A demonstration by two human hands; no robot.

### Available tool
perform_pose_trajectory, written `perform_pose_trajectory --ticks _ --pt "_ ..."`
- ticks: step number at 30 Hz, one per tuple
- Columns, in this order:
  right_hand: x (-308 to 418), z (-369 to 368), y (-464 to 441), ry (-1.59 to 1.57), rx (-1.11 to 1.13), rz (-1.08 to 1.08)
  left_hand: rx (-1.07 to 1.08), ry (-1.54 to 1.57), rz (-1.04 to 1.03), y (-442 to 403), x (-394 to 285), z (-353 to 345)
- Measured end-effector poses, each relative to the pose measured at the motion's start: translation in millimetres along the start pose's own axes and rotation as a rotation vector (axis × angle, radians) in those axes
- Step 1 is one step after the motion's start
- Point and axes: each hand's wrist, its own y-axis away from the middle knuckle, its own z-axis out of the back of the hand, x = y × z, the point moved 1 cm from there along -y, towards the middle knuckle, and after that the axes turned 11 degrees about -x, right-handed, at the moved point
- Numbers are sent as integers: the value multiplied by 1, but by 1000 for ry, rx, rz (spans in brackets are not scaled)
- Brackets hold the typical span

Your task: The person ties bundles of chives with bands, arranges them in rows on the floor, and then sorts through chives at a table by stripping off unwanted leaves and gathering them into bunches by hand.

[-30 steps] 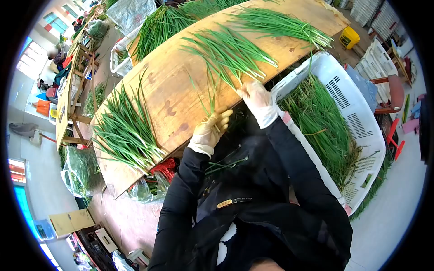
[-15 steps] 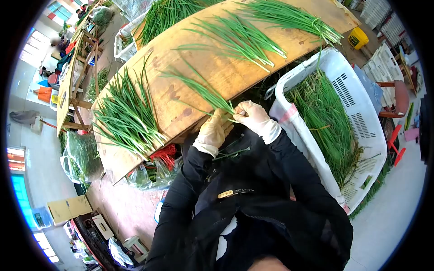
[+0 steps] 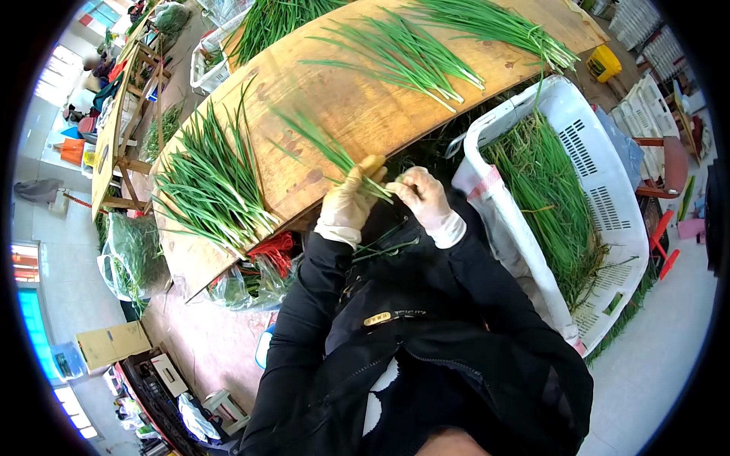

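Note:
My left hand [image 3: 348,204], in a pale glove, is closed round a small bunch of Chinese chives [image 3: 323,144]. Their green tips reach out over the wooden table and the pale stem ends point towards me. Just right of those ends is my gloved right hand [image 3: 426,201], its fingers pinched together; what they hold, if anything, is hidden. On the table lie a large pile of chives [image 3: 209,182] at the left, a smaller loose bunch [image 3: 411,64] farther back, and another bunch [image 3: 494,30] at the far right.
The wooden table [image 3: 296,178] has a curved-looking near edge in front of me. At my right stands a white crate [image 3: 487,140] full of chives and loose leaves. Red ties [image 3: 274,254] and a plastic bag [image 3: 243,289] hang below the table's left end. A yellow container [image 3: 603,64] stands beyond.
My left hand has shifted slightly left with the chives, which are blurred by motion. My right hand has drawn a little down, away from the stems.

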Motion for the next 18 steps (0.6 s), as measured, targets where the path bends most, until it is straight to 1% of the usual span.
perform_pose_trajectory --ticks 1,2,3,4,5,7,8,9,11,12,13,14,16,18 --pt "2 7 4 -74 -1 -116 -7 -10 -19 3 -7 -2" --pt "-7 19 8 -54 184 -67 4 -27 -69 2 -13 1" --pt "-14 33 11 159 464 9 18 -44 -118 1 -17 4" --pt "-15 38 9 417 836 -146 12 -55 -157 8 -27 -5" --pt "-15 46 9 678 1200 -316 -81 -50 -205 4 -31 0" --pt "-41 69 14 898 802 -32 -132 -138 -285 7 -36 1" --pt "-19 73 -7 675 620 -131 -134 -170 -269 6 -35 -1" --pt "-12 72 -22 466 453 -180 -133 -168 -267 5 -33 -4" --pt "10 64 -45 350 289 -11 -76 -184 -189 7 -26 -10" --pt "28 56 -47 313 275 12 -59 -169 -154 5 -22 -12" --pt "43 45 -49 278 259 38 -37 -201 -192 7 -21 -20" --pt "46 34 -48 361 264 274 -41 -175 -189 6 -18 -21" --pt "44 17 -42 487 258 396 -45 -148 -187 7 -14 -23" --pt "40 5 -38 592 266 461 51 -191 -184 10 -15 -29"
